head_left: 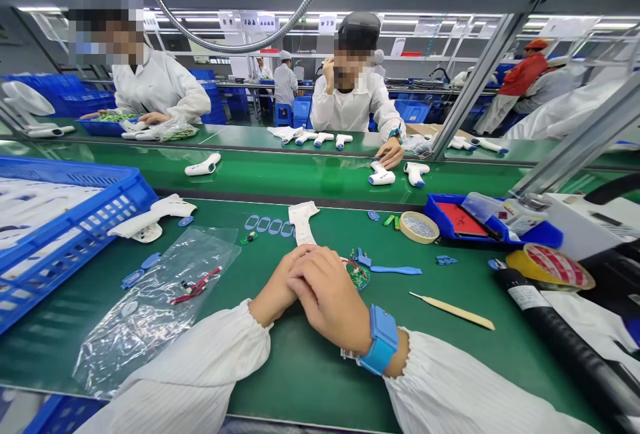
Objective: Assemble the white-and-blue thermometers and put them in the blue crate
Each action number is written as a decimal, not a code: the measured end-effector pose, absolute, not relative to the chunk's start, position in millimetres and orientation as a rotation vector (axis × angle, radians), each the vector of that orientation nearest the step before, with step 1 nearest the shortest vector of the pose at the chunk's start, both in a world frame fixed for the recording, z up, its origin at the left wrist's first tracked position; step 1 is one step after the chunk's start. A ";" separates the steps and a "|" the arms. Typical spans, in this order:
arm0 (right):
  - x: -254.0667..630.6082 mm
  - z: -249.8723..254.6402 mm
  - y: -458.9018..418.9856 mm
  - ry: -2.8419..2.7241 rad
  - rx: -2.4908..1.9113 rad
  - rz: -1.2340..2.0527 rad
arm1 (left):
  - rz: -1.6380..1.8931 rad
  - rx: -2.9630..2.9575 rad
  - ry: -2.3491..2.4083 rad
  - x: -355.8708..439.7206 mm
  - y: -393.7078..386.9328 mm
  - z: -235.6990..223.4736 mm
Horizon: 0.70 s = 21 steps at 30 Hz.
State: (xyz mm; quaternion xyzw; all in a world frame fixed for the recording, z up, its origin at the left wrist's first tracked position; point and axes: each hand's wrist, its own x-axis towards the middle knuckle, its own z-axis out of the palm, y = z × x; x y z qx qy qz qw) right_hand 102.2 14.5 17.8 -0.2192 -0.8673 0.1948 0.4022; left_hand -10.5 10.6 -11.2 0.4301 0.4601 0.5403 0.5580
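Observation:
My left hand (274, 293) and my right hand (327, 294) rest together on the green mat (310, 361), the right laid over the left with fingers curled. Whether anything is between them is hidden. A blue wrist strap (381, 341) circles my right wrist. Just beyond the hands lies a white thermometer half-shell (302, 221). A small green circuit board (358, 275) with red wires sits right of my fingers, beside a blue plastic trigger part (395, 270). A wooden stick (453, 311) lies further right.
A clear plastic bag (150, 301) with red wires lies at the left, near a blue crate (75, 221) and a white thermometer body (150, 221). A tape roll (419, 227), blue tray (480, 224) and yellow tape (550, 267) sit right. Two workers face me across the conveyor (300, 177).

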 end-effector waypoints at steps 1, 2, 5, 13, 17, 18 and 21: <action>102.4 19.8 17.4 -2.143 -0.602 0.593 | 1.262 0.999 1.098 -9.6 10.4 -10.3; 103.9 21.9 21.6 -2.075 -0.656 0.700 | 1.238 0.976 1.111 -8.8 10.1 -9.1; 115.3 24.8 40.5 -1.910 -0.816 0.879 | 1.141 0.874 1.133 -7.2 9.6 -5.1; 142.1 2.5 65.1 -2.055 -1.015 0.517 | 1.074 0.722 1.101 -10.7 11.2 -4.6; 136.9 -1.6 62.8 -2.134 -1.004 0.394 | 1.073 0.696 1.098 -10.4 11.1 -4.3; 135.7 -1.7 62.6 -2.156 -0.995 0.340 | 1.073 0.691 1.097 -10.3 11.0 -4.1; 133.3 -2.4 62.9 -2.243 -0.935 0.057 | 1.071 0.682 1.087 -10.5 11.2 -4.5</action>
